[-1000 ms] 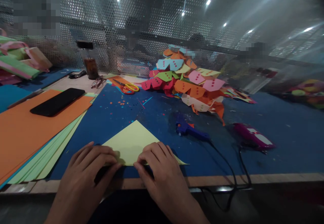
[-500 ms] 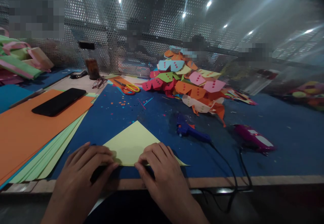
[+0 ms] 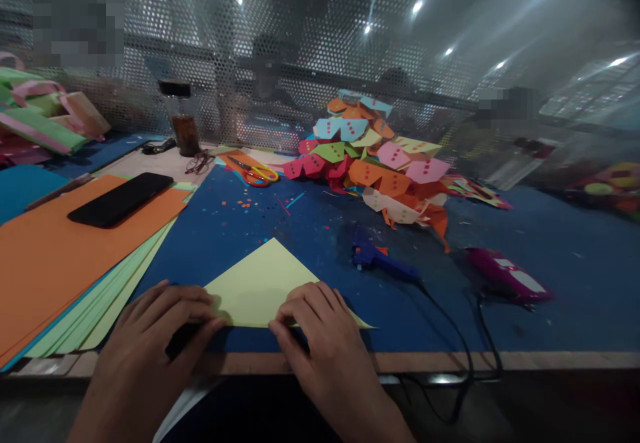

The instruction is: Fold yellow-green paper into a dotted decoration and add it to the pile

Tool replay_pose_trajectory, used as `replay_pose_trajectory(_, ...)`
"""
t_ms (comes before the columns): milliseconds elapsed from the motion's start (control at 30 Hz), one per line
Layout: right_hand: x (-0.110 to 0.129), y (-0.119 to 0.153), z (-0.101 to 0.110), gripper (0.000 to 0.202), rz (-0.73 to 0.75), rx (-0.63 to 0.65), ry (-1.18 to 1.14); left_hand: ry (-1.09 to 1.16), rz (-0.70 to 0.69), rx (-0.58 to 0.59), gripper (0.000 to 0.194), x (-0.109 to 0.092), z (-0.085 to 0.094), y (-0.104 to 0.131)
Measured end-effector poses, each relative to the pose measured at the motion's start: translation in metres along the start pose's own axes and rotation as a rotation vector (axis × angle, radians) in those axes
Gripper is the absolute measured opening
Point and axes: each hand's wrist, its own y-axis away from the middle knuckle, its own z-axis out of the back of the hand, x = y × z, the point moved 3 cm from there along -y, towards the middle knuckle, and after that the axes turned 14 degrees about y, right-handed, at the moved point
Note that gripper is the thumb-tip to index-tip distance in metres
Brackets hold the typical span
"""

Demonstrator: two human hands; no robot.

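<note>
A pale yellow sheet of paper, folded into a triangle, lies flat near the table's front edge with its point facing away from me. My left hand has its thumb and fingertips pinched at the left part of the folded edge. Near the middle of that same edge, my right hand pinches the paper between thumb and forefinger, the other fingers resting on top. Both bottom corners are partly covered by my hands, though the right tip shows past my fingers.
Right of the paper lie a blue glue gun and a purple device, both corded. Behind are a pile of colourful cut paper shapes and scissors. To the left, a black phone rests on orange sheets. A bottle stands behind.
My left hand has slid slightly left along the folded edge. The right hand keeps its place on the paper. The whole view has shifted a little.
</note>
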Motion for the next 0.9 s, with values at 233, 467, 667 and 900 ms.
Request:
replay_pose_trajectory(233,0.000,-0.002,0.001,0.010,0.003,0.008,0.000,-0.031,0.035,0.005,0.025,0.005,0.007,0.006)
replay_pose_trajectory(467,0.000,-0.001,0.000,0.010,-0.006,0.005,-0.030,0.020,0.088,-0.069,0.026,0.001,0.010,0.004)
replay_pose_trajectory(667,0.001,-0.001,0.001,0.010,-0.012,-0.001,-0.032,0.074,0.094,-0.114,0.026,-0.006,0.009,0.001)
replay_pose_trajectory(900,0.018,-0.010,-0.006,0.008,0.034,0.053,0.034,0.078,0.101,-0.106,0.023,-0.010,0.011,0.001)
